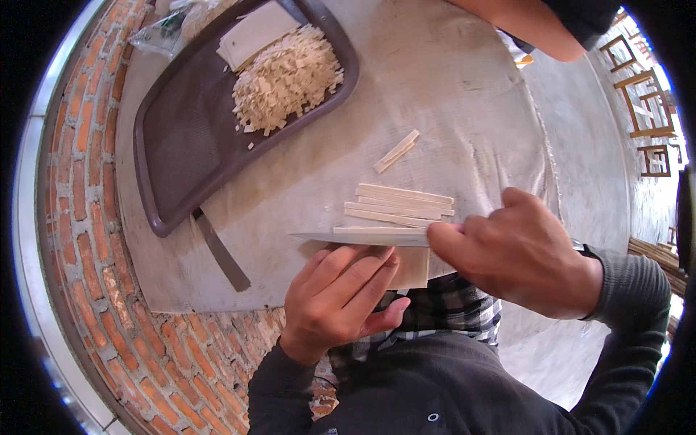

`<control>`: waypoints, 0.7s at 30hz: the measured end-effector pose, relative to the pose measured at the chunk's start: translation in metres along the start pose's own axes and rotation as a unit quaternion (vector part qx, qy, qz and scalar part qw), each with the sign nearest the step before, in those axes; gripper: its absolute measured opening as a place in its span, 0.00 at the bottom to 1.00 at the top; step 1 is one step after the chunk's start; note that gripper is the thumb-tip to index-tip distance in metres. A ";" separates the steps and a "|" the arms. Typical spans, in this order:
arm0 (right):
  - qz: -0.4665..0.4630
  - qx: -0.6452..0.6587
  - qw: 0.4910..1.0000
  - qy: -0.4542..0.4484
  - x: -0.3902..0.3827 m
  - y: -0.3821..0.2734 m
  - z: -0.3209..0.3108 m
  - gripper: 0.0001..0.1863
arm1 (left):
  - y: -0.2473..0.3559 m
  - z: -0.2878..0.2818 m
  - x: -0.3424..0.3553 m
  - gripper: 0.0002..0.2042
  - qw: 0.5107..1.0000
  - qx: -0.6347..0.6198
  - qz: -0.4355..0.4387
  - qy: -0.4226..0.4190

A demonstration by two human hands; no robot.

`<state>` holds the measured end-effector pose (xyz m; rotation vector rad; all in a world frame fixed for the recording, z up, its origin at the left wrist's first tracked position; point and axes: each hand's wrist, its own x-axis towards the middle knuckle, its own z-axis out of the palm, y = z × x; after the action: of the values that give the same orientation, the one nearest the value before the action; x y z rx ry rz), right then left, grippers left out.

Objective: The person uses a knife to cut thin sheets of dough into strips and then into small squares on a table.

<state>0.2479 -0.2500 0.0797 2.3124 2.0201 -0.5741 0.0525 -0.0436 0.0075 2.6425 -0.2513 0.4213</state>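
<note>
My right hand (518, 254) is closed around the handle end of a knife (355, 238), whose long thin blade points left. The blade lies along the far part of a pale flat sheet (415, 270), with a narrow strip showing just beyond it. My left hand (339, 297) presses bent fingertips onto the sheet close to the blade, its thumb held apart. Part of the sheet is hidden under those fingers. Several pale strips (401, 201) lie side by side beyond the knife. A few shorter strips (396, 151) rest farther away.
A dark tray (181, 138) at the far left holds a heap of small pale pieces (286, 80) and stacked pale sheets (259, 32). Another blade (223, 252) sticks out from under it. A plastic bag (161, 35) lies behind. Another person's arm (518, 22) reaches in at the top right.
</note>
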 end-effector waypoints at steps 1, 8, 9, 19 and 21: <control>-0.003 0.003 1.000 0.002 0.004 -0.001 -0.001 0.11 | 0.000 0.000 0.000 0.19 1.000 0.002 0.001 0.001; 0.019 0.001 0.999 -0.027 -0.007 0.001 -0.010 0.11 | -0.002 0.001 -0.001 0.20 1.000 -0.004 0.008 0.016; 0.035 -0.005 0.998 -0.048 -0.013 0.000 -0.012 0.11 | -0.002 0.001 0.000 0.20 1.000 -0.010 0.010 0.017; 0.040 -0.037 0.997 0.062 -0.008 -0.013 0.013 0.12 | -0.004 0.001 -0.005 0.22 1.000 -0.011 0.011 0.023; 0.066 -0.042 0.996 0.051 -0.019 -0.012 0.015 0.12 | -0.004 0.001 -0.002 0.22 0.999 -0.012 0.023 0.029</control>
<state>0.2304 -0.2697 0.0736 2.4485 1.8710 -0.3668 0.0522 -0.0407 0.0046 2.6012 -0.2968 0.5071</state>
